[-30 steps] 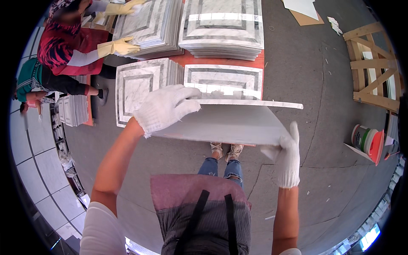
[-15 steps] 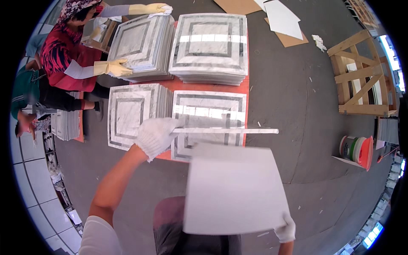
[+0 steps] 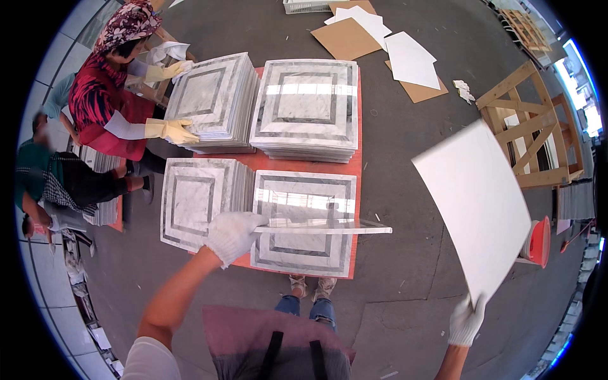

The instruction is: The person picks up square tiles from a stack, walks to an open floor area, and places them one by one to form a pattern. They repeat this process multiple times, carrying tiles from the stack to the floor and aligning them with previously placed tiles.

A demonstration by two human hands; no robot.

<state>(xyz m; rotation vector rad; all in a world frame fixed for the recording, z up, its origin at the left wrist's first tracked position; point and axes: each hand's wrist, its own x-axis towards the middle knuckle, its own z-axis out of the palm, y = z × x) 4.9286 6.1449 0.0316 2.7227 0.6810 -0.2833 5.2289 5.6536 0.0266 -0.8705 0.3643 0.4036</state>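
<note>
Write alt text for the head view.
Seen from above, a person's gloved left hand holds a thin marble tile edge-on over four stacks of grey-and-white patterned tiles, while the gloved right hand lifts a white sheet off to the side. A co-worker in yellow gloves handles the far left stack.

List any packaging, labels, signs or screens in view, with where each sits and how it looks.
No labels, signs or screens show.
Cardboard sheets: flat on the floor at the top, brown rectangles.
White sheets: lying over that cardboard, plain white.
White sheet: held up by the right hand, at the right, plain square.
</note>
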